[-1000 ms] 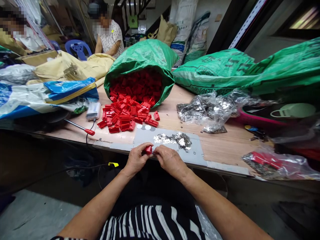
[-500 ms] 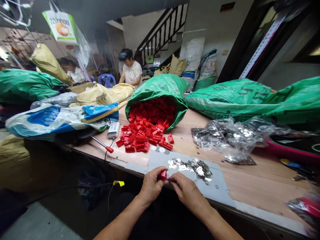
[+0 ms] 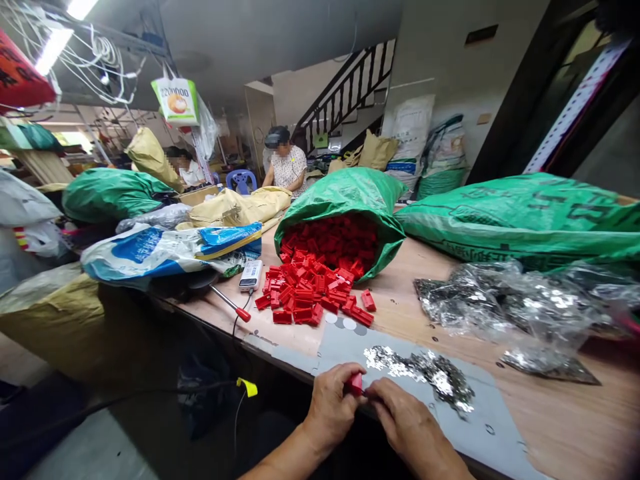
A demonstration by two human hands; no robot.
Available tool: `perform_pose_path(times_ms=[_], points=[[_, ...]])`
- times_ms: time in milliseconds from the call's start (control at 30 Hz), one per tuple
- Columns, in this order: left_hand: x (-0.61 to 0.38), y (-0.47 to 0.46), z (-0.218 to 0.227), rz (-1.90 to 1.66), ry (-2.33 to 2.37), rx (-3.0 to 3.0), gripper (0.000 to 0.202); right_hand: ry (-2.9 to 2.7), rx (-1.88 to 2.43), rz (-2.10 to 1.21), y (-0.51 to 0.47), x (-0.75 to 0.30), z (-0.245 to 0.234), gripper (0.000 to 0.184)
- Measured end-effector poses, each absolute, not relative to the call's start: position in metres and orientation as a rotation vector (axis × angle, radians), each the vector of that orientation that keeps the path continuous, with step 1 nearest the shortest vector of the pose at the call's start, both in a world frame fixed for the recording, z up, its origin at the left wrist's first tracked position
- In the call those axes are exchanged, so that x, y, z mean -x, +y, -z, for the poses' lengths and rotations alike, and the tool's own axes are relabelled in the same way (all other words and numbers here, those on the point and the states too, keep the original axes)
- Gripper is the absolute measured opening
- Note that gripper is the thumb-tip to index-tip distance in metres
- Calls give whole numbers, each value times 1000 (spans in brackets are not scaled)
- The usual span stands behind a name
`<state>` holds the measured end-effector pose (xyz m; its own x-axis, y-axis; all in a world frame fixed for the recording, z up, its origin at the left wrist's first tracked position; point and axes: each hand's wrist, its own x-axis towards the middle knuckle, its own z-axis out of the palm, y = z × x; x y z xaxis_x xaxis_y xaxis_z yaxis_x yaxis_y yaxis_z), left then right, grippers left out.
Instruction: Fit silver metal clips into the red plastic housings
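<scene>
My left hand (image 3: 333, 403) is closed around a small red plastic piece (image 3: 355, 383) at the table's front edge. My right hand (image 3: 405, 420) pinches against the same piece from the right; what its fingertips hold is too small to see. Just beyond the hands a heap of small silver metal bits (image 3: 425, 370) lies on a grey plate (image 3: 480, 420). Further back, many red plastic pieces (image 3: 310, 293) spill from an open green sack (image 3: 345, 197).
A clear bag of metal parts (image 3: 510, 307) lies right, a long green sack (image 3: 525, 213) behind it. A blue-white sack (image 3: 165, 250), a red-handled screwdriver (image 3: 230, 307) and a small white device (image 3: 250, 275) sit left. Two people work in the background.
The camera has tilted up and turned left, so the hands now sit lower in the frame. Both hands keep hold of the red piece at the table edge.
</scene>
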<state>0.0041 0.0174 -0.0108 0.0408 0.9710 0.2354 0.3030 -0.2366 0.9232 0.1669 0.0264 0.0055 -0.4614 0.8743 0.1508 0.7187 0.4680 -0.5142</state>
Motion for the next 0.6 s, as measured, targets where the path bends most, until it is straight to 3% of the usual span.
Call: perform_pose_path(times_ms=[333,600], points=[[-8,10,1,-1272,1336,-1491,30,-2128,1254,-404,24,-173,8,26],[-14,5,-24,-1389,979,-851,18,-1964,1302,-781,23,-181,-6,28]])
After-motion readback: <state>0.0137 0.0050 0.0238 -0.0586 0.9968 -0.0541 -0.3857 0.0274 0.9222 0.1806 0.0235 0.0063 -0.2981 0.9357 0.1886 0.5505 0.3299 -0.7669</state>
